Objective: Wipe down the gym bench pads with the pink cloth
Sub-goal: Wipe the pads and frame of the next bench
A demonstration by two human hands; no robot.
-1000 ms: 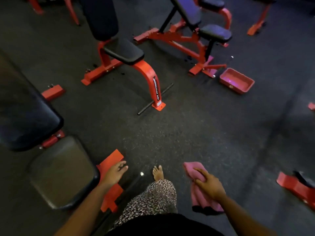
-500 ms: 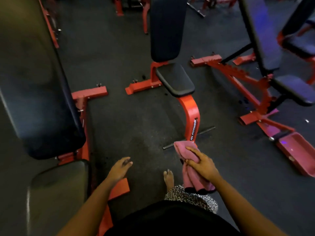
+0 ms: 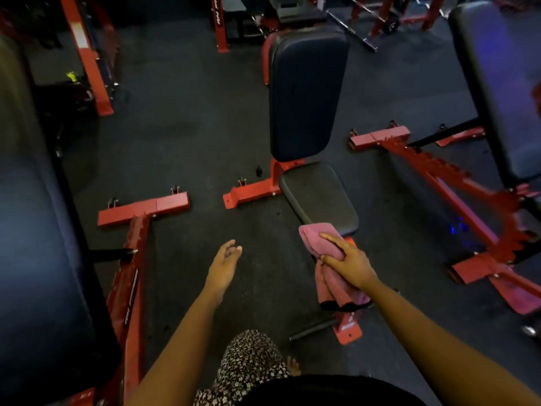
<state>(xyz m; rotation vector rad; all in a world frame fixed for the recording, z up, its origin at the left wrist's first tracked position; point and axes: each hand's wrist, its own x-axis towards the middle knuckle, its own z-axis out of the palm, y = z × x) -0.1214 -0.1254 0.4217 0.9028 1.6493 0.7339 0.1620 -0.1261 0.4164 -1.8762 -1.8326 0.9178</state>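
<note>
Two hands reach toward a bench. Right hand [image 3: 348, 265] grasps the bunched pink cloth [image 3: 319, 240], its tip at the seat pad's [image 3: 319, 194] near edge. Left hand [image 3: 224, 263] hangs relaxed, empty. Likely trouble: the cloth's dangling tail snagging the red frame [image 3: 348, 329], or bunched folds missing patches.

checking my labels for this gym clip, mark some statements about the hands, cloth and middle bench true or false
1. The right hand holds the folded pink cloth. True.
2. The left hand grips the cloth too. False: it is open and holds nothing, above the dark rubber floor.
3. The cloth's top end shows at the near edge of the middle bench's black padded seat. True.
4. That bench's black back pad lies flat. False: it stands upright behind the seat.
</note>
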